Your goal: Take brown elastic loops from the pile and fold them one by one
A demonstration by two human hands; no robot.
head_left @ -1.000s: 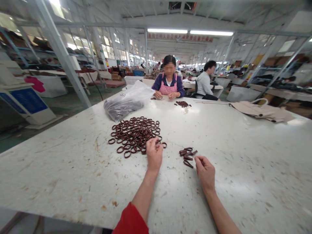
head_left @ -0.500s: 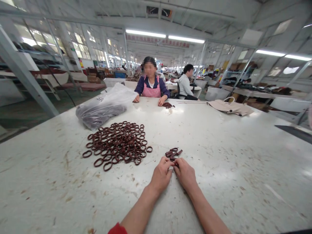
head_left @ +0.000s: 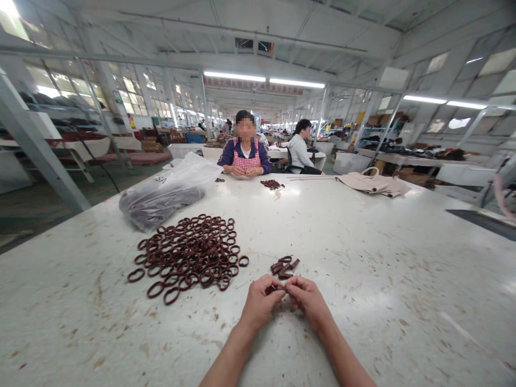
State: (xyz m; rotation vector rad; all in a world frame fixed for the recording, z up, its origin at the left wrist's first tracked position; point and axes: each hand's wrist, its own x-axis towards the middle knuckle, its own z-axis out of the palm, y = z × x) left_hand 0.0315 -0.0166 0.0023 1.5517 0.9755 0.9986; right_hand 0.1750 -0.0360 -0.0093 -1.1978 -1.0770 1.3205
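My left hand (head_left: 260,304) and my right hand (head_left: 308,302) meet fingertip to fingertip low over the white table (head_left: 363,258). Both are closed, pinching one dark brown loop (head_left: 279,288) between them. Just beyond my fingers lies a small pile of flattened brown loops (head_left: 284,266). To the left spreads a big heap of round brown loops (head_left: 189,255), about a hand's width from my left hand.
A clear plastic bag of dark loops (head_left: 165,193) lies behind the heap. Across the table a person in a checked apron (head_left: 245,153) works beside another small pile (head_left: 272,184). A beige bag (head_left: 373,184) rests far right. Shelving and benches surround the table.
My left hand left the big heap and came right to meet my right hand; both now pinch one loop. The view has swung a little to the right.
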